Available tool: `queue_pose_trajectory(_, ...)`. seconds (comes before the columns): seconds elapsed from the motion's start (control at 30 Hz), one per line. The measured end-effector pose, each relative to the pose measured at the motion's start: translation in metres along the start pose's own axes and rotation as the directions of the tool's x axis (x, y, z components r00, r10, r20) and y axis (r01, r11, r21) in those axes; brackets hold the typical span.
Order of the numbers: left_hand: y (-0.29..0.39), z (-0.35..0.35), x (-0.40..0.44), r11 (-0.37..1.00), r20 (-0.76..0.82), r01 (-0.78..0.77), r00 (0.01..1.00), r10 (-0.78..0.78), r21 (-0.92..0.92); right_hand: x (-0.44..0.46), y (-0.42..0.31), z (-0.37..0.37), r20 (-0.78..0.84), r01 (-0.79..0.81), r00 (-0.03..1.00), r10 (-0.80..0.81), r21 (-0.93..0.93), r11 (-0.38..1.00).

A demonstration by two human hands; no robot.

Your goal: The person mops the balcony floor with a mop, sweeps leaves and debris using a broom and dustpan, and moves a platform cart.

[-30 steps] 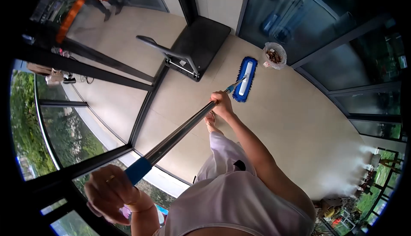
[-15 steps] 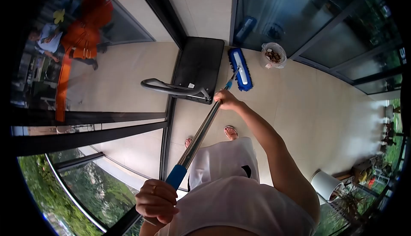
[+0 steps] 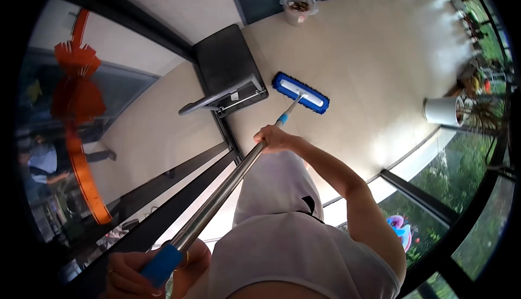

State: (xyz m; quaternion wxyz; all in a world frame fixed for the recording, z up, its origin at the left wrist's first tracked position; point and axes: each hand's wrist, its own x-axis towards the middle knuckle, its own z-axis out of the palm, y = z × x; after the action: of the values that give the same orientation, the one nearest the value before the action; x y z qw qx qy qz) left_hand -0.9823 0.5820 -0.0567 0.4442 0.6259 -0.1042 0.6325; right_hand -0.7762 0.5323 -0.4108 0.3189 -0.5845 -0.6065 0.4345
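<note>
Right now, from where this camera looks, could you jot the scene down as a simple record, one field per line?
Left hand: holding the blue grip at the pole's upper end
Right hand: closed around the metal pole, nearer the mop head
Mop head: blue fringe, white plate, resting on the pale floor
Left of mop head in view: black platform cart with a grey handle
Beyond mop head: bin holding brownish bits, too small to identify
Right side of view: white pot
</note>
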Motion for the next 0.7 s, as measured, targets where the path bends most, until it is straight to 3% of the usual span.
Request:
queue_pose_trajectory(0.07,0.0,-0.012,0.011,0.992,0.06,0.034,0.998,-0.027,-0.12,-0.012,-0.018,0.014,0.111,-0.142,0.983,0.148,-0.057,0.988)
queue_pose_trajectory(0.13,0.015,-0.021,0.019,0.974,0.126,0.06,0.992,-0.032,-0.219,-0.032,-0.018,0.048,0.021,-0.143,0.99,0.142,0.046,0.989)
queue_pose_trajectory(0.2,0.044,-0.034,0.013,0.968,0.177,0.212,0.966,-0.187,-0.131,-0.054,-0.036,0.07,0.055,-0.175,0.983,0.174,0.018,0.984)
queue_pose_trajectory(0.23,0.065,-0.032,0.001,0.958,0.207,0.227,0.96,-0.19,-0.174,-0.075,-0.043,0.088,0.076,-0.213,0.975,0.208,0.069,0.975)
queue_pose_trajectory(0.27,0.069,-0.038,-0.006,0.951,0.217,0.23,0.958,-0.184,-0.208,-0.08,-0.041,0.106,0.007,-0.119,0.993,0.119,-0.004,0.993)
queue_pose_trajectory(0.3,0.068,-0.043,-0.01,0.991,-0.103,0.025,0.995,-0.011,0.129,-0.087,-0.039,0.121,-0.057,-0.095,0.993,0.101,0.099,0.991)
queue_pose_trajectory(0.33,0.065,-0.053,-0.013,0.865,-0.334,-0.056,0.909,0.251,0.498,-0.091,-0.046,0.126,-0.121,-0.061,0.989,0.087,0.202,0.977)
queue_pose_trajectory(0.37,0.069,-0.093,-0.014,0.974,-0.29,-0.06,0.949,0.123,0.217,-0.088,-0.046,0.126,-0.123,-0.065,0.988,0.088,0.184,0.981)
queue_pose_trajectory(0.43,0.079,-0.124,-0.014,0.995,-0.186,0.101,0.977,-0.101,-0.01,-0.087,-0.054,0.121,-0.126,-0.081,0.987,0.103,0.162,0.983)
queue_pose_trajectory(0.57,0.139,-0.126,-0.027,0.951,0.007,0.266,0.963,-0.268,-0.157,-0.118,-0.08,0.131,-0.151,-0.073,0.985,0.085,0.082,0.994)
queue_pose_trajectory(0.7,0.169,-0.115,-0.036,0.851,0.26,0.446,0.888,-0.38,-0.278,-0.144,-0.084,0.11,-0.214,-0.084,0.974,0.081,-0.005,0.996)
